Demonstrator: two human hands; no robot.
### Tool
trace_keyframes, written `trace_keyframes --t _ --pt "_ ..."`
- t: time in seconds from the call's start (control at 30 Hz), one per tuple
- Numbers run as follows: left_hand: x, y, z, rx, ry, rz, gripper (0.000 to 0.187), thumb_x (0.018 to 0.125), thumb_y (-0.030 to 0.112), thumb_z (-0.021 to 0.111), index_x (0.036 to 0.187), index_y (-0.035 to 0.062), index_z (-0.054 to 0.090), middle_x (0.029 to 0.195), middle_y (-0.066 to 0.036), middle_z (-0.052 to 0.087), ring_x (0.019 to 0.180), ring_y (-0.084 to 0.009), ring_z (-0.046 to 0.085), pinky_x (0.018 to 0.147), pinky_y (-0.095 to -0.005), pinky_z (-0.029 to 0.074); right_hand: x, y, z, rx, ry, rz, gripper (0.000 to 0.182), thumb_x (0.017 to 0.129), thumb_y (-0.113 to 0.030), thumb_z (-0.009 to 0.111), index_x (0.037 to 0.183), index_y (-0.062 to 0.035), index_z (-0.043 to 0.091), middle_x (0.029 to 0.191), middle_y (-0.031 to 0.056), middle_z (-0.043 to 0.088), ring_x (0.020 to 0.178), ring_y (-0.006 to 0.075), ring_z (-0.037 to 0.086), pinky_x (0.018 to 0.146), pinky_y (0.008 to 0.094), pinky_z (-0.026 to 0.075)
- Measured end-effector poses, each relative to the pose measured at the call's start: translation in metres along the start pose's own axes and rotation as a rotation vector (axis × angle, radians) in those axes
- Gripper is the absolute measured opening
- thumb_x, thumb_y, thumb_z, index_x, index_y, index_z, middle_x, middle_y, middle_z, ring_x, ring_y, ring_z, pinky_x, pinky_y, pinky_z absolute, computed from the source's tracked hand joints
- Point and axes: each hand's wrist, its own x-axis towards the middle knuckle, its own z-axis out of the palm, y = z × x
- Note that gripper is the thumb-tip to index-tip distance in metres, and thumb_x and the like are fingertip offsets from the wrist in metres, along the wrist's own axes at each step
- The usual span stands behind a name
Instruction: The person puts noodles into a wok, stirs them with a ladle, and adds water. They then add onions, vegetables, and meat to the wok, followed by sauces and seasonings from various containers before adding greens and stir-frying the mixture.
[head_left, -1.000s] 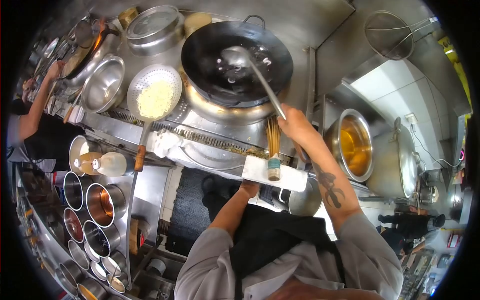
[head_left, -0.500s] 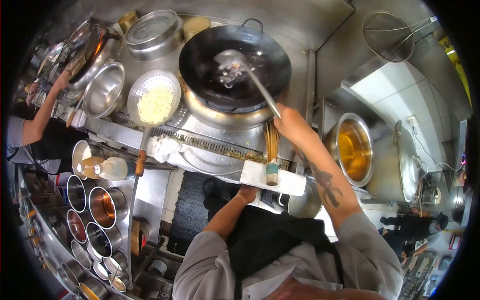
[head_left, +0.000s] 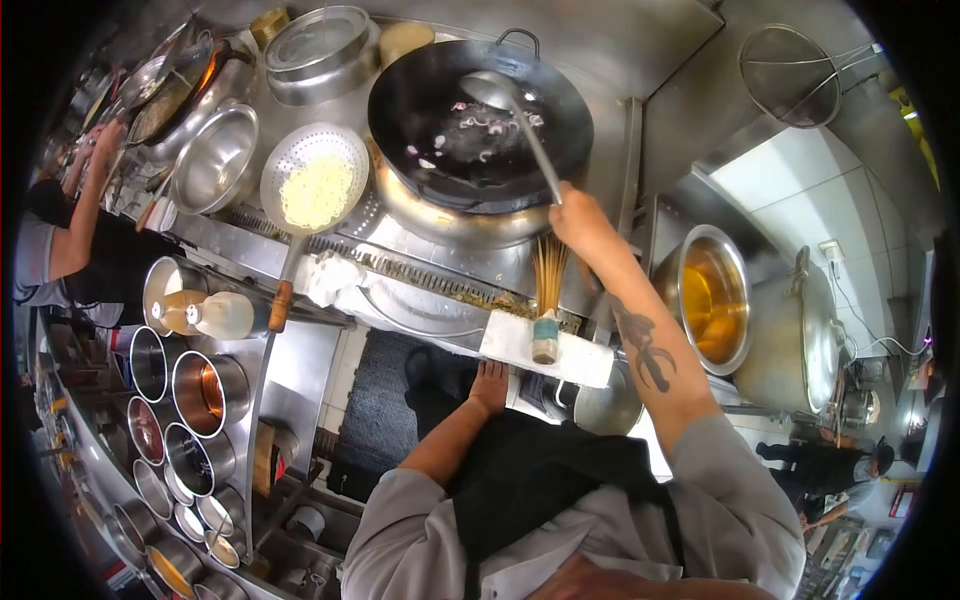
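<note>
My right hand (head_left: 583, 225) is wrapped round the handle of a metal ladle (head_left: 535, 150), whose bowl is inside a black wok (head_left: 400, 110). Small pale and purplish food pieces (head_left: 490, 123) lie on the wok's dark bottom below the ladle bowl. My left hand (head_left: 490, 386) is low in front of my apron, fingers stretched out, by the near edge of a white slab (head_left: 500, 340). It holds nothing that I can see. Between my hands a bamboo brush (head_left: 546, 300) with a taped handle rests on the slab.
Left of the wok, a perforated strainer (head_left: 275, 190) holds pale noodles (head_left: 316, 192), beside a steel bowl (head_left: 215, 160). A basin of amber liquid (head_left: 712, 290) stands at right. Seasoning pots (head_left: 210, 390) and squeeze bottles (head_left: 222, 315) fill the left shelf. A co-worker's arm (head_left: 85, 220) reaches over another stove.
The ladle bowl has moved up and right to the wok's far side, leaving food spread across the bottom. My left hand's fingers, hidden behind the slab's edge before, now show.
</note>
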Motion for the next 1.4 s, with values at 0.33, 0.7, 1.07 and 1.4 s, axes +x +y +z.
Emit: trace_keyframes --t 0.33,0.7,1.07,1.4 --pt "0.016 0.005 0.023 0.127 -0.020 -0.071 0.059 0.089 0.024 0.042 0.140 -0.0053 0.033 0.146 -0.022 0.034 0.135 -0.0394 0.030 0.111 -0.0594 0.016 -0.088 -0.047 -0.076 0.420 -0.402 0.027 0.030 0.088 -0.018 0.056 0.109 0.0030 0.054 0.070 0.0191 0.061 0.060 0.0288 0.063 0.060 0.0402 0.049" --pt "-0.002 -0.004 -0.017 -0.028 0.062 -0.098 0.057 0.086 0.022 0.047 0.137 -0.0022 0.040 0.138 -0.024 0.042 0.133 -0.0387 0.037 0.107 -0.0553 0.030 -0.022 0.020 -0.016 0.040 0.023 0.103 0.026 0.084 -0.014 0.055 0.105 0.0026 0.058 0.083 0.0273 0.064 0.078 0.0387 0.066 0.072 0.0449 0.052" --pt "-0.290 -0.077 -0.017 -0.594 0.940 -0.833 0.039 0.075 0.010 0.064 0.111 -0.0044 0.059 0.101 -0.025 0.060 0.091 -0.0396 0.059 0.082 -0.0433 0.049 -0.116 -0.035 -0.077 0.559 -0.319 0.015 0.020 0.089 -0.011 0.057 0.104 0.0008 0.059 0.064 0.0036 0.054 0.054 0.0115 0.054 0.045 0.0296 0.042" --pt "-0.520 -0.001 0.014 -0.466 1.837 -1.521 0.039 0.083 0.010 0.064 0.118 -0.0029 0.053 0.097 -0.013 0.059 0.078 -0.0212 0.060 0.070 -0.0296 0.049 0.076 0.077 0.031 0.135 -0.167 -0.283 0.011 0.087 -0.010 0.054 0.086 -0.0007 0.061 0.057 0.0054 0.051 0.042 0.0152 0.047 0.037 0.0310 0.037"
